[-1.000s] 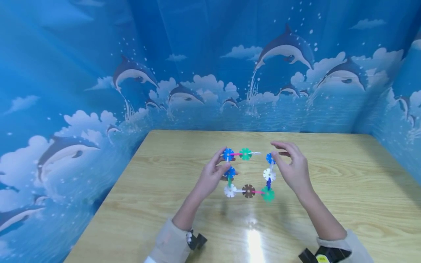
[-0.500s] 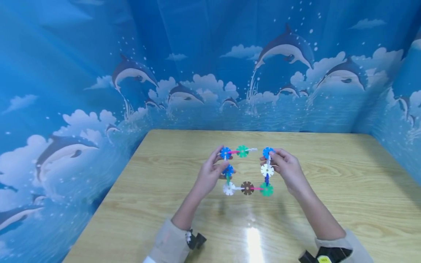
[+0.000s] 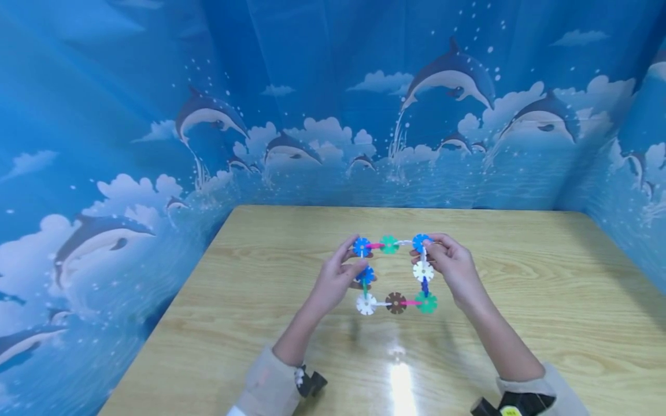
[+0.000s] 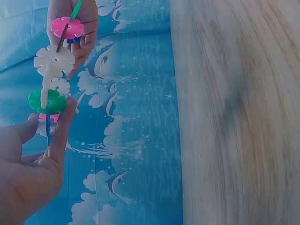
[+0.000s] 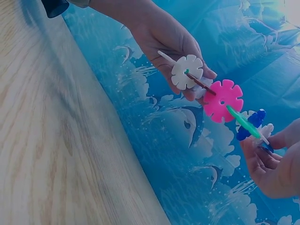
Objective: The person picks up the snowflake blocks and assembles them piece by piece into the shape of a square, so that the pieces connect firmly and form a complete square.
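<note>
A square ring of linked plastic snowflake discs is held up above the table between both hands. In the head view, my left hand [image 3: 333,280] grips its left side at the upper blue disc [image 3: 362,247] and the lower blue disc [image 3: 365,274]. My right hand [image 3: 458,268] pinches the corner blue disc [image 3: 421,242] at top right, beside an edge-on white disc [image 3: 404,242]. Along the bottom run a white disc [image 3: 366,304], a brown disc [image 3: 396,303] and a green disc [image 3: 426,302]. A pink disc [image 5: 223,101] faces the right wrist view. Fingers hide parts of the held discs.
Beneath the hands lies a wooden table [image 3: 234,341] with a bright glare spot near its front. A blue dolphin-print curtain [image 3: 333,104] hangs behind it and at both sides. Black wrist cameras sit on both cuffs.
My right hand's raised fingers have closed on the corner blue disc. That corner has moved left, and the gap to the top row's white disc has gone. The left hand keeps its grip.
</note>
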The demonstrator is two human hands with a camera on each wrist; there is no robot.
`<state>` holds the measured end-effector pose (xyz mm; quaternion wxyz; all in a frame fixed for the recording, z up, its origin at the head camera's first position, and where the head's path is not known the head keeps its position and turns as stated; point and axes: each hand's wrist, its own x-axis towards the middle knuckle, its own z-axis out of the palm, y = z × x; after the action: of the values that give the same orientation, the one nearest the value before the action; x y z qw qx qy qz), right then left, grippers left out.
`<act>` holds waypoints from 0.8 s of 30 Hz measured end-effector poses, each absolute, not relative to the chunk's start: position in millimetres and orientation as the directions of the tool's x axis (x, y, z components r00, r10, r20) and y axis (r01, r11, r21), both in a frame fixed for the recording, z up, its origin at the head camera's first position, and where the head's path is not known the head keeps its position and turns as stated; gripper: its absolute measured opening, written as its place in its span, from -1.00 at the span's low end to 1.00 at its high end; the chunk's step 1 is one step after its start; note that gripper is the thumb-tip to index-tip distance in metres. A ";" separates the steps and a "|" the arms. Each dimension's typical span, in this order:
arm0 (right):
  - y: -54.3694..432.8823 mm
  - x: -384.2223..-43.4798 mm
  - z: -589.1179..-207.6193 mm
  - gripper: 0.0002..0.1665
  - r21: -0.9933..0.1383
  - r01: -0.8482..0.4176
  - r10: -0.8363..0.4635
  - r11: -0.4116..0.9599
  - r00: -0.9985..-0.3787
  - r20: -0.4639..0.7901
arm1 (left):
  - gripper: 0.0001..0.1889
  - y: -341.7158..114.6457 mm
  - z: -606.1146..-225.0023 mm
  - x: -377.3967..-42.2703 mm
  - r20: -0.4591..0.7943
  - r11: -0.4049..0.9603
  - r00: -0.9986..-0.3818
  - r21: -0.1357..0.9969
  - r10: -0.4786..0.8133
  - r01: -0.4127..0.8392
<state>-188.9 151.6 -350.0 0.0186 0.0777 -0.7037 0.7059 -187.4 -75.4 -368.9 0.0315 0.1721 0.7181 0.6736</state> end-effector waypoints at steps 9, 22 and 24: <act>154.0 -188.9 -349.5 -0.50 -0.983 -0.162 -0.102 0.082 -0.983 0.153 | -0.35 -70.8 -369.4 -187.8 0.170 0.040 -0.947 0.981 0.271 0.188; 152.9 -185.8 -357.5 -0.54 -0.985 -0.118 -0.129 0.122 -0.986 0.102 | -0.57 -65.0 -366.6 -184.6 0.165 0.027 -0.976 0.985 0.144 0.171; 153.0 -184.9 -359.0 -0.53 -0.986 -0.120 -0.121 0.120 -0.987 0.105 | -0.61 -63.4 -368.5 -185.0 0.188 0.086 -0.977 0.977 0.097 0.197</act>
<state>-184.9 153.0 -359.0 -0.0007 0.0804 -0.7484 0.6584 -185.0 -63.4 -368.5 -0.0374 0.0997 0.7359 0.6687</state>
